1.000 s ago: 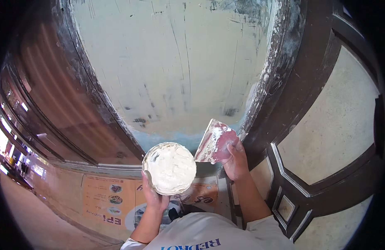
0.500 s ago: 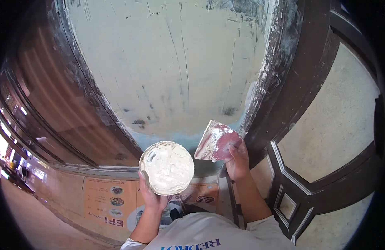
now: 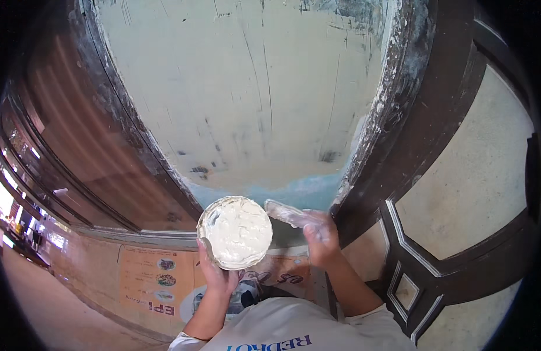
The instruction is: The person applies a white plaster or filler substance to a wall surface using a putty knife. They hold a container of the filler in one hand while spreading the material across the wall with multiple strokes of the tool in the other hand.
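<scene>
My left hand (image 3: 216,272) is closed around the near left side of a round tub (image 3: 204,248), held with its open top facing me. White putty (image 3: 238,231) fills it, with a ridged, scraped surface. To the right, my right hand (image 3: 323,240) grips a putty spreader (image 3: 291,214), its thumb lying on the smeared face. The spreader is tilted so that its blade shows narrow, the edge close to the tub's right rim. Whether the two touch I cannot tell. Beyond both hands stands a pale panel (image 3: 223,128) with dark scratches and patches.
Dark, paint-flecked frame posts (image 3: 373,123) border the panel. A carved dark wooden frame with pale panels (image 3: 469,169) stands on the right, brown glazing (image 3: 83,158) on the left. An orange printed banner (image 3: 147,281) lies below on the floor (image 3: 77,304).
My right hand has moved slightly down and left and turned the spreader from broad face to a narrow, nearly edge-on view. The tub has stayed almost in place.
</scene>
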Motion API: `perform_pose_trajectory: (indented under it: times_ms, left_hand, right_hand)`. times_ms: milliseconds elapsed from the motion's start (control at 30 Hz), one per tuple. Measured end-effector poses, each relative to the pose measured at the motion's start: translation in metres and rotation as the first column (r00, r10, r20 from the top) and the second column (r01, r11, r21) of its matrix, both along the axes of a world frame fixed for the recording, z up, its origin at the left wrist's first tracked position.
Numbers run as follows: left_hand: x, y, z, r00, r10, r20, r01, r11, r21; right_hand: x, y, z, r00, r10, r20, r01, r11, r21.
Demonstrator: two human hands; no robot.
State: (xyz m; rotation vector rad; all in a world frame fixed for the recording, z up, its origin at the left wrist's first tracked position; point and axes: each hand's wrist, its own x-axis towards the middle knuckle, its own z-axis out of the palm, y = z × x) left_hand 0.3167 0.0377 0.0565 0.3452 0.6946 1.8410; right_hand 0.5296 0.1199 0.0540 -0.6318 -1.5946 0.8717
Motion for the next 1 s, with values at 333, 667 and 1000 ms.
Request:
perform_pose_trajectory:
  times_ms: [333,667,1000]
  left_hand:
    - [-0.011,-0.003,-0.001,0.998,0.051,-0.031,-0.051,0.999,0.011]
    - [-0.006,-0.002,-0.001,0.997,0.083,-0.006,-0.083,0.997,0.006]
    - [-0.02,-0.003,-0.014,0.999,0.033,0.041,-0.034,0.999,0.012]
  right_hand:
    - [0.013,0.026,-0.012,0.948,-0.073,0.309,0.032,0.99,0.135]
    - [-0.007,0.006,-0.012,0.971,0.025,0.24,-0.032,0.999,0.022]
    - [-0.004,0.016,0.032,0.961,0.014,0.277,-0.11,0.936,0.334]
